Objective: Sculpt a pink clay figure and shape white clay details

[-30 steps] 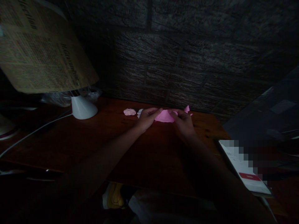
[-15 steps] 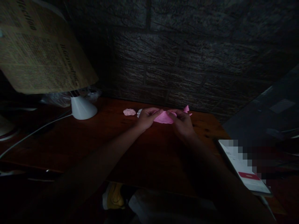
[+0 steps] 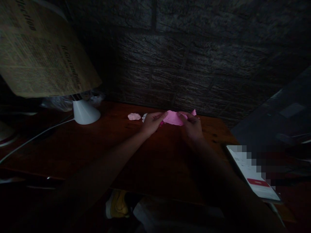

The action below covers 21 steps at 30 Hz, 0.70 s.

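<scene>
A flat sheet of soft pink clay [image 3: 173, 117], or something very like it, stretches between my hands above the table. My left hand [image 3: 152, 123] pinches its left edge between thumb and fingers. The right edge is pinched by my right hand [image 3: 192, 124], thumb on the near side. A pale pink flattened lump [image 3: 134, 116] lies to the left of my left hand. Partly hidden behind that hand is a white piece [image 3: 144, 117]. Darker pink bits [image 3: 162, 123] show just under the sheet. Beyond my right hand a pink pointed piece [image 3: 193, 112] sticks up.
A lamp with a newsprint shade [image 3: 48, 55] and white base [image 3: 86, 112] stands at the left, its cable [image 3: 36, 136] running toward the table's left side. A lit tablet [image 3: 250, 174] lies at the right. The stone wall [image 3: 160, 58] rises behind the wooden table [image 3: 109, 139].
The pink sheet has been lifted and spread wider between my hands, which are slightly farther apart. Darker pink bits have come into view beneath it.
</scene>
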{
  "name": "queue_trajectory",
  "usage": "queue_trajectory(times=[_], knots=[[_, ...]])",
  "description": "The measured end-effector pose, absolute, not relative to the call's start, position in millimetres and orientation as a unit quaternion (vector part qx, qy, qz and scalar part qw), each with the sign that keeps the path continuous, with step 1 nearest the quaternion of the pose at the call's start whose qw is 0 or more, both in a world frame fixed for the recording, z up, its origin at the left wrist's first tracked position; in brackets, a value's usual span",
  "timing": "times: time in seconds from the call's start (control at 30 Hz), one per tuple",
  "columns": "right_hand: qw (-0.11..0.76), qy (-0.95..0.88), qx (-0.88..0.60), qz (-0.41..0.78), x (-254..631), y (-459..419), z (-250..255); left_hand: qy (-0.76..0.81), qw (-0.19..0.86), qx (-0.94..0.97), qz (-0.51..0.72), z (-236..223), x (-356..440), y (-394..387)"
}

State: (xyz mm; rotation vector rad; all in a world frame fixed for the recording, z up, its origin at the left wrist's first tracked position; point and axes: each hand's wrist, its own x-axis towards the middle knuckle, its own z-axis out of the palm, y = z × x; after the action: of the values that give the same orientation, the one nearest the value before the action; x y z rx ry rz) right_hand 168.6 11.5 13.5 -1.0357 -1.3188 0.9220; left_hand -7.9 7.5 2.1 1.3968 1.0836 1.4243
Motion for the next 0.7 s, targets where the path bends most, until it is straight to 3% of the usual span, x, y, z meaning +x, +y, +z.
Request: queue_trajectory(times=[0.33, 0.7], knots=[[0.559, -0.578, -0.434, 0.406, 165.1, 9.1, 14.3, 0.427, 0.378, 0.569, 0.592, 1.3, -9.1, 8.7], [0.572, -0.547, -0.456, 0.408, 167.2, 10.0, 15.3, 0.447, 0.423, 0.55, 0.565, 1.3, -6.9, 8.1]])
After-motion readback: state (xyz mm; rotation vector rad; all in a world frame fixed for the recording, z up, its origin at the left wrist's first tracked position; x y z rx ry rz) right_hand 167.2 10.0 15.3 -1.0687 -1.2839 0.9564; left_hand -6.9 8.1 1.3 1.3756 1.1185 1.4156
